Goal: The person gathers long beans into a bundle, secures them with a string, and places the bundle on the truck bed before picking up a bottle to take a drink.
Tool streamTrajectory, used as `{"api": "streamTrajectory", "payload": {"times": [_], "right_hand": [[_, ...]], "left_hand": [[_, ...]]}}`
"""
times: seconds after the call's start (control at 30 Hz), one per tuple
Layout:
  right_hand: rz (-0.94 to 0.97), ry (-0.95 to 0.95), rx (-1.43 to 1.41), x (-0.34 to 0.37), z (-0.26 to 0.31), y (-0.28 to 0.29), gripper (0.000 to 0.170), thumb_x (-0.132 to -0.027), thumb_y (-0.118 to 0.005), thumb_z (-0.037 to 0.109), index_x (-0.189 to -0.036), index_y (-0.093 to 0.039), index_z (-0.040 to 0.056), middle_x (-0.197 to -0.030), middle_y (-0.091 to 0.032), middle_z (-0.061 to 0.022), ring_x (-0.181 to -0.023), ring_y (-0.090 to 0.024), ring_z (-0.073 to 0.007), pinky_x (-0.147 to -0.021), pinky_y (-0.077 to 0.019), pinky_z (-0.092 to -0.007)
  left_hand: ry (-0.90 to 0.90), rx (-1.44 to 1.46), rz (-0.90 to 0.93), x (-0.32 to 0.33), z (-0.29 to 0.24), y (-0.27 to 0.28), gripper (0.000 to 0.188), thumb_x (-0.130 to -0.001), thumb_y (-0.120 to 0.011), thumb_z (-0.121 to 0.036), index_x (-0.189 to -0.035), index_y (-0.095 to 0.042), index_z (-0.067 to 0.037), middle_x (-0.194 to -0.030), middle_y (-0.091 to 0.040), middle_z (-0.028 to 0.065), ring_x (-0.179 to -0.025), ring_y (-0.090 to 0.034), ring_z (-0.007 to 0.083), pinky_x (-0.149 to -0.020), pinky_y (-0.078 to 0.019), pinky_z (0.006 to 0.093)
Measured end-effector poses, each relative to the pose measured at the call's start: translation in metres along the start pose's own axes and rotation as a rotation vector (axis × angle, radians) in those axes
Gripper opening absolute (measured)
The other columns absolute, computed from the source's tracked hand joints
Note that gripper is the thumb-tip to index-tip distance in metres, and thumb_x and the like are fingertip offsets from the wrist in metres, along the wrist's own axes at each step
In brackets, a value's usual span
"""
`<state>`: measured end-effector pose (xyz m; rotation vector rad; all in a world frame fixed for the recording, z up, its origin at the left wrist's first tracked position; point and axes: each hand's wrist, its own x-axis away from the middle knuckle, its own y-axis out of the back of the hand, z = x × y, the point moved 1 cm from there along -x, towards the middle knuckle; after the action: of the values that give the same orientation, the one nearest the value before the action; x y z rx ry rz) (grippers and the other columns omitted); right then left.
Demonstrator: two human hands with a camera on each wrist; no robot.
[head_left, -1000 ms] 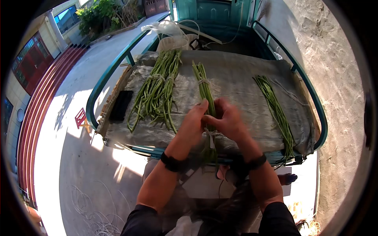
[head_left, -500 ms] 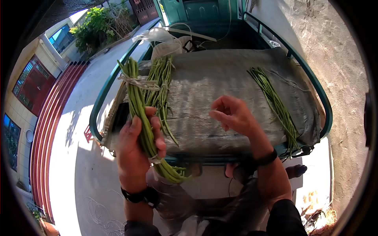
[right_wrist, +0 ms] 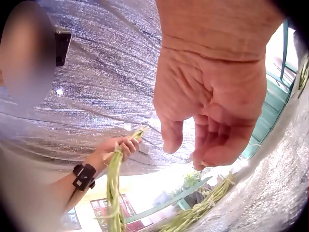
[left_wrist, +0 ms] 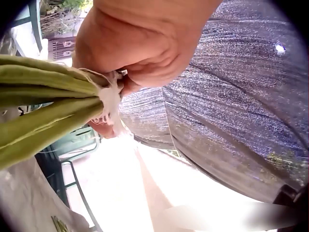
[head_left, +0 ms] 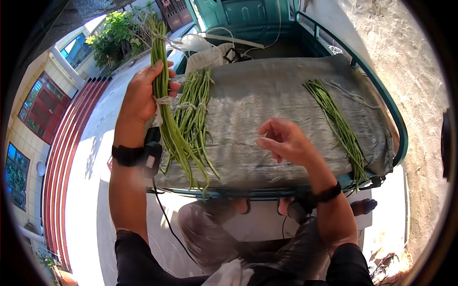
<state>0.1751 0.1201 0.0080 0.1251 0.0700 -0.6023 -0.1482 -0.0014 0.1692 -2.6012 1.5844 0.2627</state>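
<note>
Long green beans, apparently finished with pale string, are held by the left hand near the grey fabric sheet, the relaxed right hand empty, one slim green bunch seemingly left untied.

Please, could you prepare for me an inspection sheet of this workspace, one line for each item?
Surface: wrinkled gray sheet, green beans lying on it.
Job's things: held long-bean bundle, tied with white string; tied bean pile at left; separate bean bunch at right.
Clutter: plastic bag and white container beyond the sheet.
Hands: left hand grips the held bundle; right hand holds nothing, fingers loosely bent.
Cables: black cable hangs below the left wrist.
Surroundings: rough wall right, red steps left.
</note>
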Motion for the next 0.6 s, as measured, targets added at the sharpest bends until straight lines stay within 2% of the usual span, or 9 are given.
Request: {"api": "streamTrajectory", "payload": {"times": [0.07,0.13,0.17,0.27,0.33,0.37,0.47,0.6], "right_hand": [[0.004,-0.022,0.026,0.001,-0.001,0.0,0.032,-0.094,-0.08,0.024,-0.107,-0.065,-0.0006,-0.074,-0.064,-0.0018,-0.061,-0.062,-0.0091,-0.052,-0.0502,-0.0275],[-0.004,0.022,0.158,0.0,-0.003,-0.001,0.027,-0.096,-0.079,0.019,-0.11,-0.064,0.0017,-0.077,-0.063,-0.0008,-0.06,-0.06,-0.0074,-0.051,-0.0488,-0.025],[-0.014,0.043,0.225,0.001,-0.004,-0.001,0.025,-0.097,-0.078,0.017,-0.111,-0.064,0.0028,-0.078,-0.063,-0.0004,-0.06,-0.059,-0.0066,-0.051,-0.0481,-0.0238],[-0.051,0.041,0.346,0.003,0.003,-0.003,0.031,-0.09,-0.08,0.022,-0.106,-0.066,-0.0012,-0.076,-0.069,-0.0089,-0.068,-0.065,-0.0171,-0.065,-0.052,-0.0348],[-0.038,0.054,0.376,0.003,0.002,-0.002,0.03,-0.09,-0.079,0.021,-0.107,-0.066,-0.0006,-0.076,-0.07,-0.0107,-0.068,-0.066,-0.0195,-0.065,-0.0521,-0.0352],[-0.028,0.06,0.391,0.002,0.002,-0.001,0.03,-0.09,-0.079,0.021,-0.107,-0.066,-0.0004,-0.077,-0.071,-0.0116,-0.068,-0.066,-0.0207,-0.064,-0.0522,-0.0354],[0.01,0.024,0.434,0.0,0.002,-0.001,0.03,-0.091,-0.078,0.02,-0.11,-0.066,0.0001,-0.078,-0.072,-0.0132,-0.069,-0.068,-0.0245,-0.067,-0.0535,-0.0383],[0.085,-0.011,0.545,0.0,0.0,-0.005,0.03,-0.091,-0.077,0.018,-0.11,-0.064,-0.0003,-0.083,-0.073,-0.0163,-0.076,-0.072,-0.0324,-0.07,-0.0551,-0.0431]], "left_hand": [[0.068,0.022,0.012,-0.041,0.042,0.007,0.037,-0.11,-0.059,-0.031,-0.126,-0.061,0.003,-0.101,-0.066,0.011,-0.078,-0.072,0.0221,-0.064,-0.0604,0.0359],[0.132,0.062,-0.064,-0.073,0.077,0.004,0.029,-0.11,-0.057,-0.027,-0.116,-0.058,0.001,-0.097,-0.065,0.0131,-0.074,-0.073,0.0278,-0.062,-0.0611,0.0419],[0.144,0.035,-0.066,-0.088,0.093,0.005,0.028,-0.11,-0.057,-0.027,-0.115,-0.057,0.001,-0.098,-0.064,0.0136,-0.073,-0.072,0.0283,-0.061,-0.061,0.0427],[0.169,-0.092,-0.077,-0.127,0.122,0.007,0.027,-0.109,-0.055,-0.025,-0.115,-0.055,0.002,-0.097,-0.064,0.0146,-0.071,-0.072,0.0294,-0.058,-0.0607,0.0446],[0.175,-0.233,-0.105,-0.144,0.133,0.005,0.027,-0.109,-0.054,-0.024,-0.115,-0.054,0.003,-0.097,-0.063,0.0144,-0.069,-0.072,0.0298,-0.057,-0.0604,0.045],[0.153,-0.268,-0.121,-0.152,0.141,0.004,0.027,-0.106,-0.057,-0.021,-0.113,-0.058,0.005,-0.094,-0.065,0.0166,-0.07,-0.073,0.0286,-0.054,-0.0586,0.0436],[0.118,-0.659,-0.137,-0.175,0.164,0.004,0.036,-0.101,-0.061,-0.026,-0.116,-0.065,0.007,-0.102,-0.071,0.026,-0.08,-0.076,0.0355,-0.065,-0.0601,0.048],[0.12,-1.343,-0.219,-0.186,0.182,-0.014,0.05,-0.092,-0.064,-0.038,-0.12,-0.072,0.004,-0.129,-0.069,0.0307,-0.12,-0.067,0.047,-0.101,-0.0534,0.0523]]}}
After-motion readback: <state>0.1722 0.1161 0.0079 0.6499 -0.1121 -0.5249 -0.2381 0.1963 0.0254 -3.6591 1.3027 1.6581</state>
